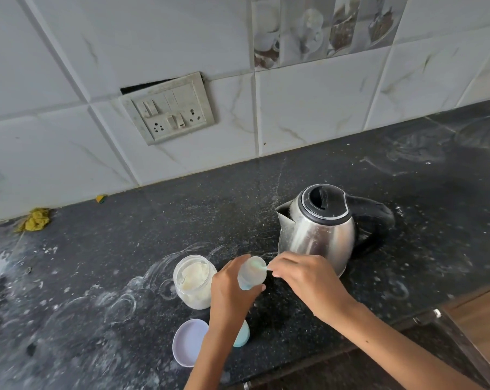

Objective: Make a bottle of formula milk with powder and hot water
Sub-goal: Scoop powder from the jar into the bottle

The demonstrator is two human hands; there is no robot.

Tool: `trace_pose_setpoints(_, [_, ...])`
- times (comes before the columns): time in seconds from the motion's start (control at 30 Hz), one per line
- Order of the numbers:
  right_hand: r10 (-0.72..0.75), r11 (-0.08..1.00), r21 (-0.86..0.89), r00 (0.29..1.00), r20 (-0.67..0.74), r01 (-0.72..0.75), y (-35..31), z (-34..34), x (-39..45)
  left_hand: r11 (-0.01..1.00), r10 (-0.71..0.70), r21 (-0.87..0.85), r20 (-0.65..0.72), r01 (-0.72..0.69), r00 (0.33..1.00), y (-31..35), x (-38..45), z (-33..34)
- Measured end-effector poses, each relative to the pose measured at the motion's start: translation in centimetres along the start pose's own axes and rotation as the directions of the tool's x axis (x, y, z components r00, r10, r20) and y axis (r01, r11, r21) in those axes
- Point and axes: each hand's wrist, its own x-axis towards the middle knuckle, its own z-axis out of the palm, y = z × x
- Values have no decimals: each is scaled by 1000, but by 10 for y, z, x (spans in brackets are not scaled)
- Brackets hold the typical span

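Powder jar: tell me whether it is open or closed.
Open. The powder jar has no lid on its mouth, white powder shows inside, and a lilac lid lies on the counter nearby.

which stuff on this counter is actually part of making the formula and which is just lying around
In use: baby bottle gripped by the left hand; small scoop pinched by the right hand at the bottle's mouth; open jar of powder; steel kettle; lilac lid; blue cap.

Lying about: yellow cloth; small sponge; wall sockets.
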Motion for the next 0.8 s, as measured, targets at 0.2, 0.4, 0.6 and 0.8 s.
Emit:
trace_pose_setpoints(0.2, [-185, 983, -23, 979, -89, 183, 8, -7, -5, 999, -8, -53, 12, 8, 1000, -1, 0, 0])
trace_pose_setpoints(0.4, [-157, 988, -5, 984, -85, 157, 15, -10, -4, 998, -17, -61, -16, 16, 1000, -5, 1, 0])
trace_pose_setpoints(0.6, [-139, 990, -38, 990, -37, 137, 12, -13, -1, 999, 7, -40, -16, -8, 1000, -6, 3, 2])
trace_pose_setpoints(0.8, [-135, 991, -16, 991, -15, 135, 15, -13, -2, 1000, 11, -26, -11, -11, 1000, -8, 2, 1])
